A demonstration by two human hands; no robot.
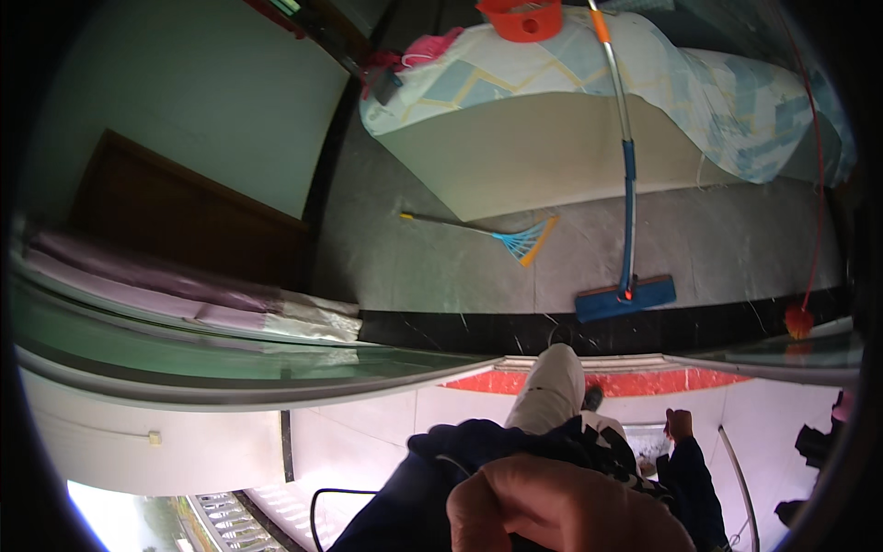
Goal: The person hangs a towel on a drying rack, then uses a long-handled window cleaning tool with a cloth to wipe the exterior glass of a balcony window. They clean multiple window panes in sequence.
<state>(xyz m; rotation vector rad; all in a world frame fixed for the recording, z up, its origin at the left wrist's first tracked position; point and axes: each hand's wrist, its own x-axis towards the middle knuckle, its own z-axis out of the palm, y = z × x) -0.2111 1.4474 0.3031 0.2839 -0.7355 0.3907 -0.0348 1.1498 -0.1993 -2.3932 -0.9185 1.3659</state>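
My left hand (572, 504) is large and blurred at the bottom, very close to the camera, with its fingers bent. Whether it holds something is hidden. My right hand (679, 424) hangs low by my side at the end of a dark sleeve, its fingers curled into a fist with nothing visible in it. One leg in pale trousers (548, 390) reaches forward to the doorway. Beyond it a flat mop (628, 207) leans against a covered bed (538, 155), its blue head (624, 298) at the edge of the black floor strip. Neither hand touches the mop.
A small fan rake (521, 241) lies on the grey floor. An orange-red basket (528, 21) stands on the bed's patterned cover. At right, a red duster (799, 321) has a long thin handle. Glass door panels (276, 369) flank the threshold (648, 381); a curtain (207, 303) hangs at left.
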